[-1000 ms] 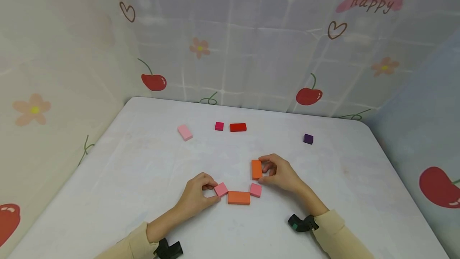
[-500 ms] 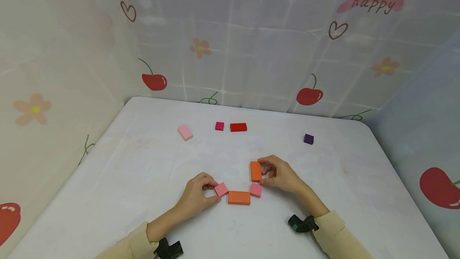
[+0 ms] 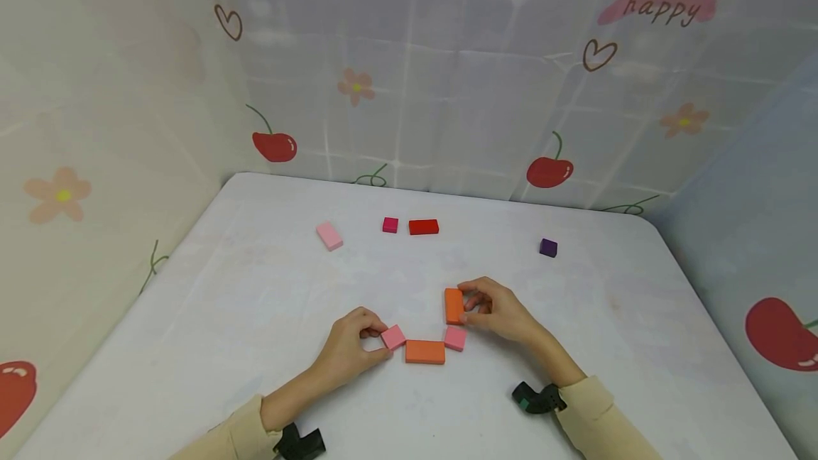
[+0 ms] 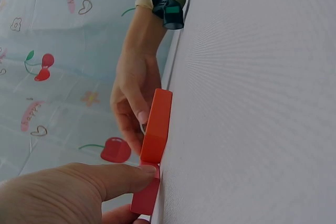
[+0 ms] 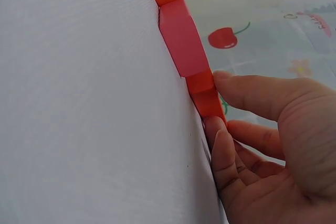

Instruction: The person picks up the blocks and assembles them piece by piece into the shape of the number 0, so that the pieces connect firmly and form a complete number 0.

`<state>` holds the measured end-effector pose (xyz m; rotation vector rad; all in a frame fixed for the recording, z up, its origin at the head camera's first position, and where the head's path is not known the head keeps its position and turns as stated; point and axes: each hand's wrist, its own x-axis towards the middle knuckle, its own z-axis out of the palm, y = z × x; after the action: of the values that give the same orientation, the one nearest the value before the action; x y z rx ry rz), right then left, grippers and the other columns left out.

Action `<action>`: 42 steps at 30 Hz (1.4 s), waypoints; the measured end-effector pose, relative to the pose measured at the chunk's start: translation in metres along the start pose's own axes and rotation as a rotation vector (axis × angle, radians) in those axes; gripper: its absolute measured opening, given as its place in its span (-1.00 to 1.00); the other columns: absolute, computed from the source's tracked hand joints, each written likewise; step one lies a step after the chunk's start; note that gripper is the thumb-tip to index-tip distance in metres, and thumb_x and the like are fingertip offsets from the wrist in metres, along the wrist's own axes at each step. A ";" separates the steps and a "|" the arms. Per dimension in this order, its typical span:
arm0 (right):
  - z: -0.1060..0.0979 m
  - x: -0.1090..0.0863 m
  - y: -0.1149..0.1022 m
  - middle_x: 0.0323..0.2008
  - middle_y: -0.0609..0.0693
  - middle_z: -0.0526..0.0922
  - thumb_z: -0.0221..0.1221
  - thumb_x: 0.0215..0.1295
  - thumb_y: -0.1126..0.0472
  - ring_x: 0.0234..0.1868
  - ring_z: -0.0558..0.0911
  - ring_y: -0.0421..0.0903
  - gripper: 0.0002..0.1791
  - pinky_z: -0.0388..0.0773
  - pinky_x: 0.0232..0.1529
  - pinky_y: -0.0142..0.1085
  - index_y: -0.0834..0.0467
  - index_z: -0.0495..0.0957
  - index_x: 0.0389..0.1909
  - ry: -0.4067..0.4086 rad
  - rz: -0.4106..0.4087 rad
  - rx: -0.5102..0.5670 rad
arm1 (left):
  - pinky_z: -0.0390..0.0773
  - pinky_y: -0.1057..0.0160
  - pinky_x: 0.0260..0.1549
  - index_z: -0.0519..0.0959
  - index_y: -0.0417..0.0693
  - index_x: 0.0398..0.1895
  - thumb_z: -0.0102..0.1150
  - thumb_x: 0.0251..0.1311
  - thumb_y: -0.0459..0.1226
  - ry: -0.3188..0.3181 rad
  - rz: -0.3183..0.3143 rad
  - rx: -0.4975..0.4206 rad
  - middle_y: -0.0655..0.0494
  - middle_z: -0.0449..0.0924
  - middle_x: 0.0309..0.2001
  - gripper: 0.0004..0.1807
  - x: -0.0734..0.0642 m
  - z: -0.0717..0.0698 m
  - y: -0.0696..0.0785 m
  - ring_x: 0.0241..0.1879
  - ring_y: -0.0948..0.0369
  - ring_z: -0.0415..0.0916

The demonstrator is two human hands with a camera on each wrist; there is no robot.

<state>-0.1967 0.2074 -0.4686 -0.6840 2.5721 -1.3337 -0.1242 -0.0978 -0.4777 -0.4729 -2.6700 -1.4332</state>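
Observation:
My left hand (image 3: pixel 350 343) pinches a small pink block (image 3: pixel 393 337) between thumb and fingers, at the left end of an orange block (image 3: pixel 424 352) lying on the table. At that orange block's right end sits a second pink block (image 3: pixel 455 338), turned slightly. My right hand (image 3: pixel 500 309) holds another orange block (image 3: pixel 454 306) by its ends, thumb at the near end and a finger at the far end. This block stands lengthwise just behind the second pink one, and in the right wrist view the orange block (image 5: pixel 206 95) comes right up to the pink block (image 5: pixel 184 38).
Toward the back of the white table (image 3: pixel 255 289) lie a light pink block (image 3: pixel 329 236), a magenta cube (image 3: pixel 390 225) and a red block (image 3: pixel 424 227). A dark purple cube (image 3: pixel 548 248) is at the back right. A printed curtain (image 3: pixel 447 91) hangs behind the table.
My right hand has brought its orange block slightly nearer and to the left, closer to the right-hand pink block. The left hand and its pink block have stayed in place.

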 end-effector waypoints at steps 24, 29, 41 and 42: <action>0.000 -0.002 -0.002 -0.18 0.08 0.58 0.44 0.05 0.22 -0.29 0.54 -0.06 -0.44 0.50 -0.34 -0.47 0.19 0.54 0.12 -0.010 0.007 -0.009 | 0.60 0.37 -0.19 0.67 -0.06 -0.34 0.54 -0.17 -0.40 -0.006 -0.002 0.002 0.24 0.52 -0.30 -0.72 -0.002 0.000 -0.001 -0.27 0.30 0.54; -0.001 -0.003 -0.005 -0.18 0.07 0.60 0.43 0.08 0.19 -0.27 0.54 -0.08 -0.41 0.49 -0.30 -0.45 0.20 0.52 0.17 0.014 0.041 -0.033 | 0.60 0.37 -0.19 0.66 -0.07 -0.34 0.54 -0.18 -0.40 -0.005 -0.006 -0.002 0.24 0.52 -0.30 -0.71 -0.002 0.001 -0.001 -0.28 0.29 0.54; 0.010 -0.028 -0.013 0.25 0.12 0.46 0.37 0.15 0.18 0.28 0.42 0.16 -0.38 0.39 0.22 0.24 0.14 0.46 0.26 0.205 -0.062 -0.144 | 0.60 0.37 -0.19 0.67 -0.08 -0.34 0.54 -0.16 -0.40 -0.010 -0.009 -0.002 0.23 0.52 -0.30 -0.73 0.000 0.000 -0.001 -0.28 0.29 0.53; 0.013 -0.031 -0.012 0.26 0.13 0.45 0.37 0.14 0.16 0.30 0.40 0.16 -0.38 0.32 0.25 0.28 0.11 0.47 0.26 0.205 -0.077 -0.161 | 0.60 0.38 -0.19 0.67 -0.08 -0.34 0.54 -0.16 -0.40 -0.009 -0.008 -0.002 0.24 0.52 -0.30 -0.72 0.000 0.000 -0.001 -0.28 0.29 0.53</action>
<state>-0.1611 0.2065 -0.4684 -0.7131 2.8686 -1.2913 -0.1248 -0.0986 -0.4783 -0.4713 -2.6806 -1.4396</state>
